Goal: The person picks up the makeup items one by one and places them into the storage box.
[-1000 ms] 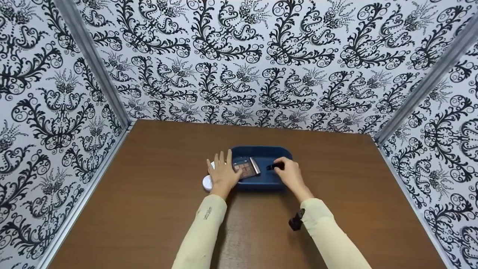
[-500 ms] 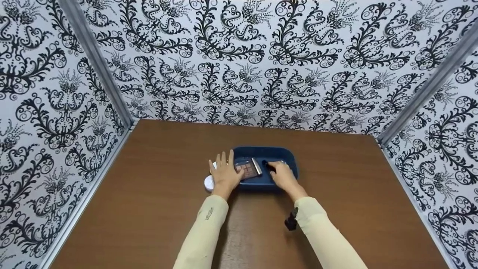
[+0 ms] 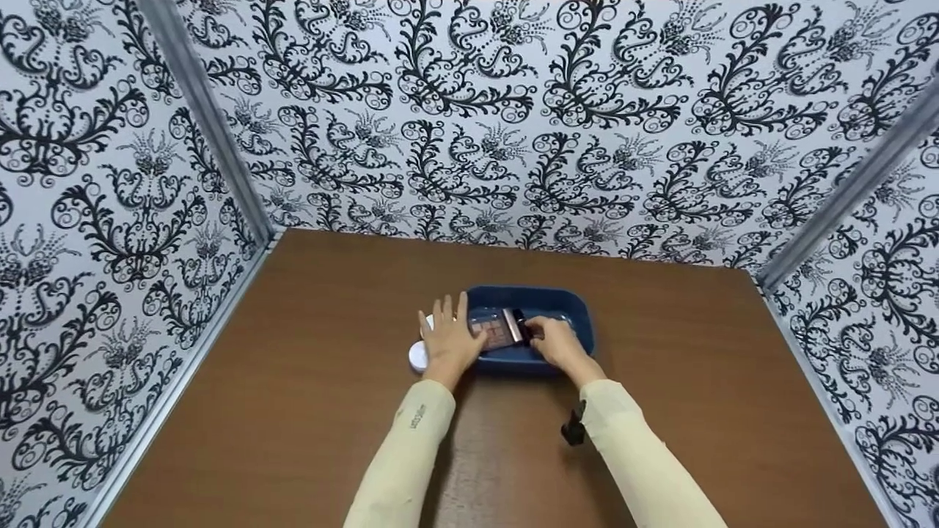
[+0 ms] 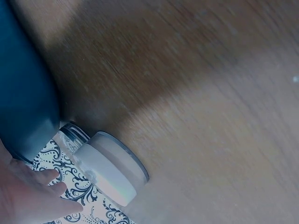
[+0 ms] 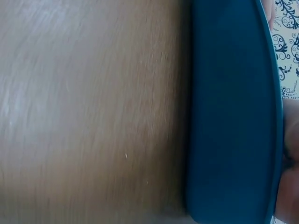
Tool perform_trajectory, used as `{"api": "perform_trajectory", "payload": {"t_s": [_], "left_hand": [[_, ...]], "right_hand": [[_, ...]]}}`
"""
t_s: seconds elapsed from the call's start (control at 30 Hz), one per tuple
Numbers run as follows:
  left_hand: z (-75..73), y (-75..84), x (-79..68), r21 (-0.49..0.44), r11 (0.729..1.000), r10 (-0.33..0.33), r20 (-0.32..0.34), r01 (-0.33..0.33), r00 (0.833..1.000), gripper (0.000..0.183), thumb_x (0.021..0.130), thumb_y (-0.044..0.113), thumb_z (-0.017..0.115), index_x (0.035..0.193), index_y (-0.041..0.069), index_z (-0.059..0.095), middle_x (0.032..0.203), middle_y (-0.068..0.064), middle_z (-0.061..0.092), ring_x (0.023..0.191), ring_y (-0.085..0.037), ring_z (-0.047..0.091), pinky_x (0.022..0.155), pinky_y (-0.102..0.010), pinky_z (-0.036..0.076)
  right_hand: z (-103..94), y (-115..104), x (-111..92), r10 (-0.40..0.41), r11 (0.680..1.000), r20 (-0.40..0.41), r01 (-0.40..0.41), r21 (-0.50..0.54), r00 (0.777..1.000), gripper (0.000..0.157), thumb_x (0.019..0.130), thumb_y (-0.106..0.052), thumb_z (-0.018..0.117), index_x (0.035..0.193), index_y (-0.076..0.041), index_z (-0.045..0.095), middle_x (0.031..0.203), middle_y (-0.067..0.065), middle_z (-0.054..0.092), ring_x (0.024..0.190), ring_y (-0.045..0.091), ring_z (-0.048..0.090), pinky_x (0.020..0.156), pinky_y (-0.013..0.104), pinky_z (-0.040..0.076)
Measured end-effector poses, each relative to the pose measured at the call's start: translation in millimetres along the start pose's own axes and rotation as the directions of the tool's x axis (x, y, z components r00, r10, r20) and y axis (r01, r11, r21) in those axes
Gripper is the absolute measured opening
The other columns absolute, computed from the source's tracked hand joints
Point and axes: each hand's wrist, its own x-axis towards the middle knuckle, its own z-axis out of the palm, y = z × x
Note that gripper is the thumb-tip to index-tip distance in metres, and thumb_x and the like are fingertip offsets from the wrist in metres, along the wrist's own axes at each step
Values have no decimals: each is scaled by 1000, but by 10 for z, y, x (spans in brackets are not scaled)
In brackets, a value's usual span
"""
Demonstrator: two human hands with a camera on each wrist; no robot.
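My left hand (image 3: 449, 343) lies over the left end of a blue plastic tub (image 3: 517, 366), fingers straight and spread, thumb at a makeup palette (image 3: 490, 333) with brownish pans and a shiny strip along its right edge. Inside the tub, my right hand (image 3: 557, 343) pinches a small black object (image 3: 520, 321) right beside that strip; the fingers hide much of it. Only part of the right hand (image 5: 290, 163) shows past the tub's rim in the right wrist view. Fingers of the left hand (image 4: 39, 196) appear at the lower left in the left wrist view.
A white-lidded jar (image 3: 418, 356) stands on the wooden table (image 3: 330, 367) left of the tub. Another white piece (image 3: 430, 322) sits behind it, partly covered by the left hand. Patterned walls (image 3: 513, 147) enclose the table at the back and sides.
My right hand has moved down and left inside the tub, bringing the black object against the palette's right edge. The left hand keeps its place on the tub. The head view has shifted slightly.
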Motion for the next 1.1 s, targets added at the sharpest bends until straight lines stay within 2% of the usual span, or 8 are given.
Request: {"api": "perform_trajectory", "payload": {"t_s": [0.13, 0.23, 0.33, 0.43, 0.5, 0.6, 0.67, 1.1], "left_hand": [[-17, 15, -8, 1, 1000, 3, 2, -3, 1000, 81, 90, 55, 57, 158, 20, 29, 161, -14, 35, 151, -33, 29, 123, -61, 15], [-19, 24, -14, -7, 1000, 5, 10, -5, 1000, 81, 91, 55, 56, 159, 20, 27, 161, -14, 34, 152, -34, 28, 123, -61, 15], [-16, 25, -17, 2, 1000, -1, 20, 1, 1000, 82, 91, 56, 54, 160, 22, 24, 162, -13, 33, 152, -33, 27, 123, -61, 15], [-18, 18, -19, 5, 1000, -4, 18, 4, 1000, 82, 91, 55, 55, 160, 22, 24, 162, -13, 33, 152, -33, 27, 123, -61, 15], [-21, 10, -24, 3, 1000, -2, 13, 2, 1000, 82, 91, 55, 56, 159, 21, 25, 162, -14, 33, 152, -33, 27, 123, -61, 16], [-17, -4, -34, -15, 1000, 4, 10, -4, 1000, 82, 91, 53, 56, 159, 20, 26, 161, -15, 34, 152, -34, 27, 123, -62, 14], [-15, -9, -44, -17, 1000, 8, 18, -8, 1000, 82, 92, 53, 56, 159, 19, 26, 162, -15, 33, 152, -34, 26, 123, -62, 14], [-25, -15, -105, -37, 999, 24, 36, -23, 999, 87, 90, 54, 61, 160, 20, 22, 162, -15, 33, 151, -35, 27, 122, -63, 16]], "right_hand": [[-66, 32, -44, -30, 1000, -20, 30, -4, 999, 36, 97, -9, 60, 133, -8, 63, 139, 17, 61, 131, 38, 53, 109, 54, 43], [-141, 103, -83, -99, 995, -141, 97, -22, 985, 34, 95, -9, 61, 129, -8, 66, 136, 16, 62, 131, 37, 54, 109, 53, 43], [-223, 230, -113, -215, 976, -302, 192, -105, 929, 32, 91, -6, 64, 122, -6, 69, 133, 17, 64, 132, 36, 54, 113, 53, 40], [-276, 406, -142, -268, 959, -393, 206, -194, 880, 37, 88, -8, 69, 124, -5, 67, 139, 16, 60, 139, 36, 46, 120, 59, 27], [-279, 537, -175, -252, 960, -368, 183, -212, 895, 47, 89, -15, 70, 134, -4, 61, 148, 16, 52, 145, 37, 38, 120, 65, 18], [-235, 695, -232, -175, 977, -252, 135, -166, 952, 63, 95, -28, 65, 150, -7, 43, 161, 14, 35, 151, 38, 27, 118, 71, 15], [-202, 756, -267, -139, 983, -180, 115, -142, 974, 69, 99, -35, 59, 156, -7, 32, 165, 14, 25, 152, 38, 22, 116, 73, 15], [-264, 696, -436, -92, 987, -57, 84, -134, 994, 103, 86, -65, 62, 162, -17, 12, 170, 10, 7, 155, 38, 10, 116, 75, 12]]}}
